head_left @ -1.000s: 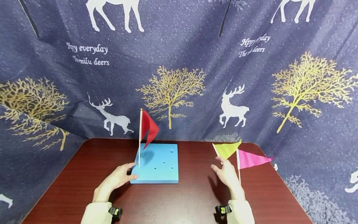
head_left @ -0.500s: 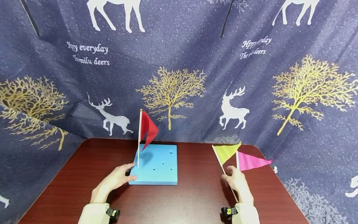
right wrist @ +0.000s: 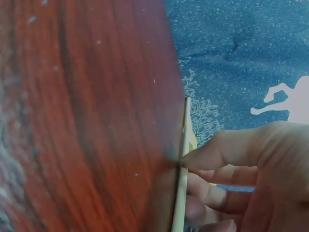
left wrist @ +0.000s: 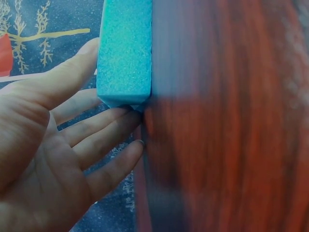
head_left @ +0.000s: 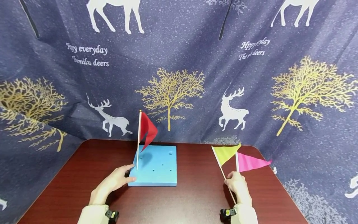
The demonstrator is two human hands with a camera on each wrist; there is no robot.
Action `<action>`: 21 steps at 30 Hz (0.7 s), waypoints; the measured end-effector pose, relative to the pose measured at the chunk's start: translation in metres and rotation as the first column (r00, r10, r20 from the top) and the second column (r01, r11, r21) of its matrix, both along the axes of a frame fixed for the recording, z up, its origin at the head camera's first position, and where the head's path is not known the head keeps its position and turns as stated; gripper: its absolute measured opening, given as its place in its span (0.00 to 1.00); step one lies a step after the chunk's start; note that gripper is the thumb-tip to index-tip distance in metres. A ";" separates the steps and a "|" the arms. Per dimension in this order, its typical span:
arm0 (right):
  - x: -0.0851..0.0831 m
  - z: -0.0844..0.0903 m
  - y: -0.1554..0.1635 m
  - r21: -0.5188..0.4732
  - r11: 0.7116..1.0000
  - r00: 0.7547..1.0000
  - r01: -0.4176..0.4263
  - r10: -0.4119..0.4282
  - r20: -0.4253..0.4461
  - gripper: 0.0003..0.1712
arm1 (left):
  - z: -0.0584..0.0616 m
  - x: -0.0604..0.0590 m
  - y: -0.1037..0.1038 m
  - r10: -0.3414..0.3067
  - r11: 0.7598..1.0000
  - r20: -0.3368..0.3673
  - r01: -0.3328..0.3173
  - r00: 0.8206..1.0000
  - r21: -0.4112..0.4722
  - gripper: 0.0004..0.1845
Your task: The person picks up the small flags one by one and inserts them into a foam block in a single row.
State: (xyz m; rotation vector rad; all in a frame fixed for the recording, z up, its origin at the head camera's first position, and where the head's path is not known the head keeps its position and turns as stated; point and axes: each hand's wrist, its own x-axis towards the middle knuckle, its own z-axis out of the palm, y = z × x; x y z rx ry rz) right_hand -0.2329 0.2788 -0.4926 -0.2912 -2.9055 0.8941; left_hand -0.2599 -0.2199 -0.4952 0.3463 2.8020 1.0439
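A blue foam block (head_left: pixel 156 166) with several holes lies on the dark red table (head_left: pixel 190 199). A red flag (head_left: pixel 147 128) on a thin stick stands upright in the block's near left part. My left hand (head_left: pixel 114 182) lies with straight fingers against the block's near left corner (left wrist: pixel 123 99). My right hand (head_left: pixel 237 183) grips the sticks of two flags, a yellow-green flag (head_left: pixel 226 152) and a pink flag (head_left: pixel 249 161), both raised above the table's right side. In the right wrist view the fingers (right wrist: pixel 227 154) curl round a pale stick (right wrist: pixel 182 183).
A dark blue curtain (head_left: pixel 179 68) printed with deer and golden trees hangs close behind and around the table. The table's right edge (head_left: pixel 282 189) runs just right of my right hand.
My right hand has drawn back toward me and closed round the two flag sticks, which have sunk a little. The left hand and the block have stayed put.
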 end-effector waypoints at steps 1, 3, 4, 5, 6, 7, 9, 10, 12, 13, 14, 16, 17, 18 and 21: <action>0.001 0.000 -0.001 0.003 1.000 1.000 0.005 -0.005 0.009 0.05 | 0.000 0.000 0.000 0.005 1.000 0.003 -0.005 1.000 0.003 0.36; 0.002 0.000 -0.002 0.008 1.000 1.000 0.009 -0.009 0.019 0.07 | 0.000 0.000 0.000 0.007 1.000 0.008 -0.008 1.000 0.009 0.36; 0.003 0.001 -0.002 0.009 1.000 1.000 0.012 -0.012 0.026 0.08 | 0.001 0.000 0.000 0.001 1.000 0.004 -0.001 1.000 0.006 0.36; 0.003 0.001 -0.003 0.009 1.000 1.000 0.013 -0.014 0.026 0.09 | 0.001 0.000 0.000 0.001 1.000 0.009 -0.001 1.000 0.010 0.36; 0.003 0.001 -0.003 0.009 1.000 0.999 0.019 -0.019 0.027 0.09 | 0.001 0.000 0.000 -0.003 1.000 0.007 0.003 1.000 0.008 0.36; 0.004 0.001 -0.004 0.011 1.000 0.999 0.021 -0.022 0.029 0.10 | 0.000 0.001 0.000 -0.005 1.000 0.009 0.005 1.000 0.011 0.36; 0.004 0.001 -0.005 0.019 1.000 0.999 0.022 -0.023 0.038 0.10 | 0.000 0.001 -0.001 -0.007 1.000 0.010 0.007 1.000 0.012 0.37; 0.004 0.000 -0.005 0.022 1.000 0.999 0.021 -0.022 0.045 0.11 | 0.000 0.002 -0.001 -0.006 1.000 0.003 0.006 1.000 0.006 0.37; 0.003 0.000 -0.005 0.024 1.000 0.998 0.018 -0.020 0.062 0.12 | 0.001 0.002 0.000 0.004 1.000 0.001 -0.004 1.000 0.008 0.36; 0.003 0.000 -0.004 0.025 1.000 0.998 0.014 -0.015 0.068 0.12 | 0.001 0.002 0.000 0.001 1.000 0.000 -0.001 1.000 0.011 0.36; 0.003 -0.001 -0.004 0.015 1.000 0.997 0.015 -0.016 0.074 0.12 | 0.001 0.002 0.001 0.004 1.000 -0.002 -0.004 1.000 0.010 0.36; 0.003 -0.001 -0.004 -0.039 0.999 0.997 0.021 -0.018 0.078 0.12 | 0.002 0.003 0.001 -0.002 1.000 -0.003 0.002 1.000 0.018 0.36; 0.003 -0.002 -0.003 -0.076 0.997 0.997 0.028 -0.022 0.080 0.11 | 0.002 0.003 0.001 -0.009 1.000 -0.003 0.009 1.000 0.022 0.36; 0.002 -0.002 -0.003 -0.115 0.993 0.997 0.031 -0.022 0.078 0.11 | 0.001 0.002 0.001 -0.007 1.000 0.001 0.007 1.000 0.028 0.36; 0.001 -0.002 -0.001 -0.244 0.969 0.998 0.035 -0.021 0.063 0.08 | 0.002 0.003 0.000 -0.010 0.999 0.005 0.010 1.000 0.035 0.36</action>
